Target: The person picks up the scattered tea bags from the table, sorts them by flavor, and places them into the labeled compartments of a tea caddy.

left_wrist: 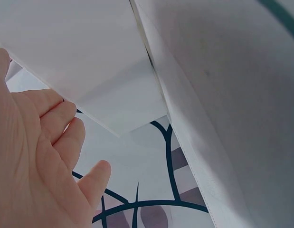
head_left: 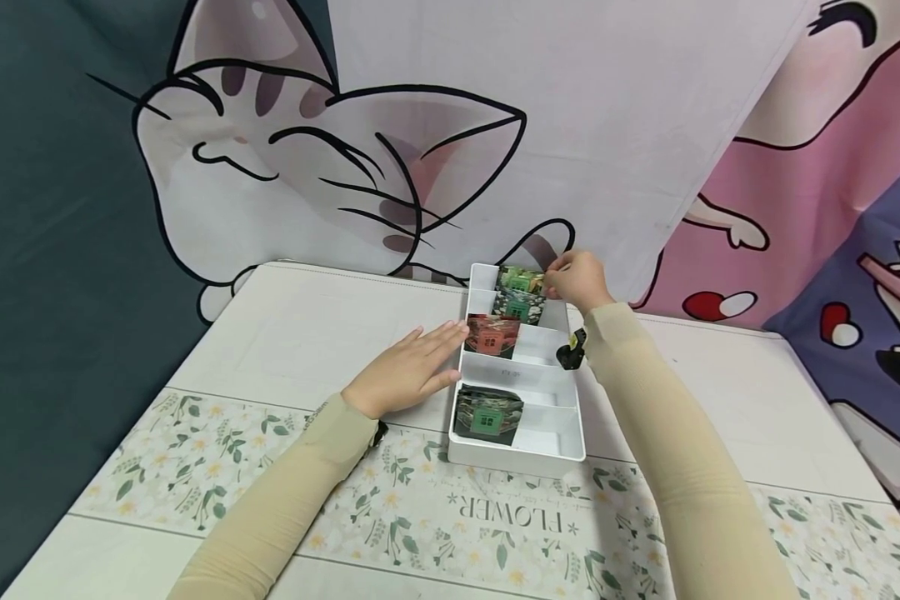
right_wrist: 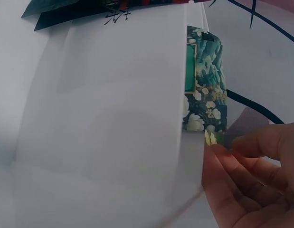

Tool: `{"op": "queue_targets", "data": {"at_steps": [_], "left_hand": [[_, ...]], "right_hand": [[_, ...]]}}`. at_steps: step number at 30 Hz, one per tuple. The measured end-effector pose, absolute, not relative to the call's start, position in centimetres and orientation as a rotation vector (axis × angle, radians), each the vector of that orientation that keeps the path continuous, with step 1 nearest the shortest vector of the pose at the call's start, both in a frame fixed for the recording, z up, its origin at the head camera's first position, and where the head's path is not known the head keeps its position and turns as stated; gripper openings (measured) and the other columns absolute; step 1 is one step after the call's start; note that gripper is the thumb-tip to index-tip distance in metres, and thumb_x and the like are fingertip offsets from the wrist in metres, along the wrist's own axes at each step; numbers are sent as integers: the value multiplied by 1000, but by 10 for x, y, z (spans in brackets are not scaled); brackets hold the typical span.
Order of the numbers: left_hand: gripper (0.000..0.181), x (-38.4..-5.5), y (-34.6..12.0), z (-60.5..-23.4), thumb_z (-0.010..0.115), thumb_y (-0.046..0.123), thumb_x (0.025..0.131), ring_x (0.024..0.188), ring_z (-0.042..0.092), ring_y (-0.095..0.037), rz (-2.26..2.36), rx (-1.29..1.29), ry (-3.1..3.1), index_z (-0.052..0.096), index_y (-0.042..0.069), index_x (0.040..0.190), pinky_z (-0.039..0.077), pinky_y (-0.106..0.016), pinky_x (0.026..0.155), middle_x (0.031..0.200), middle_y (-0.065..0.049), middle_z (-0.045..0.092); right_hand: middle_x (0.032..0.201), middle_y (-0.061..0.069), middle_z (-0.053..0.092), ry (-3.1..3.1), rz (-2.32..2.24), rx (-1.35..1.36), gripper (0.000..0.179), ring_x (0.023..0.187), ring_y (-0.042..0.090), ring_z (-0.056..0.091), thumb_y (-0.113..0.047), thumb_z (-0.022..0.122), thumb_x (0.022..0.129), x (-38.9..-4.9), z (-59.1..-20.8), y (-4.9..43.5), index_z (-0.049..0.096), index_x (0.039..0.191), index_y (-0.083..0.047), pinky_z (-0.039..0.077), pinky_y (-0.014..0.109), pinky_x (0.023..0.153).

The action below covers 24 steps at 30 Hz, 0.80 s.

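Note:
A long white divided box (head_left: 516, 467) stands on the table, with flat printed sachets in its compartments. At its far end my right hand (head_left: 579, 280) pinches the edge of a yellow-green sachet (head_left: 520, 280); in the right wrist view only a sliver of that sachet (right_wrist: 213, 138) shows by the fingertips. Just nearer sits a dark green floral sachet (head_left: 519, 307), also seen in the right wrist view. My left hand (head_left: 412, 371) has its fingers extended against the box's left wall, beside a red sachet (head_left: 492, 335). Dark green sachets (head_left: 487, 415) fill the left of the nearest compartment.
The table (head_left: 330, 312) has a white cover with a floral band and the word FLOWER. Behind its far edge hangs a cloth (head_left: 607, 108) with cartoon cats. Black wrist devices (head_left: 572, 350) sit under the sleeves.

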<state>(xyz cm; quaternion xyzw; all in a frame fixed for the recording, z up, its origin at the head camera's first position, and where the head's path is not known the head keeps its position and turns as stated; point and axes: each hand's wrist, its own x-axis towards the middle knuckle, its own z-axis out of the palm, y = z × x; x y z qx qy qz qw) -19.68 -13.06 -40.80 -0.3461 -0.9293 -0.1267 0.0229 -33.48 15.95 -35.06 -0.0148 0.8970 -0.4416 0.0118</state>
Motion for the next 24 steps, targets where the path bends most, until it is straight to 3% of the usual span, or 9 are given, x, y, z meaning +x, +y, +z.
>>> {"op": "queue_targets", "data": {"at_steps": [10,16,24], "left_hand": [[69,-196,-132,-403,35,49,109,155,14,-22,-381,-1062,-2886,17,11,163,10,-45,126,168,-7,17],[69,-196,-131,-405,35,50,108,155,17,-25,-394,-1069,-2888,16,12,163,10,-46,126,168,-7,16],[69,-197,-129,-405,35,51,108,154,19,-28,-364,-1069,-2878,19,12,163,14,-50,125,168,-8,19]], "right_hand": [[104,28,69,2660,-1484,-49,22,65,9,68,-7,54,100,-334,-340,173,60,111,12,63,33,77],[112,33,65,2655,-1463,-63,26,67,10,67,-9,54,102,-330,-338,187,60,114,13,63,37,80],[117,32,63,2671,-1402,-86,33,75,16,69,-13,53,104,-323,-341,207,58,124,12,62,26,70]]}}
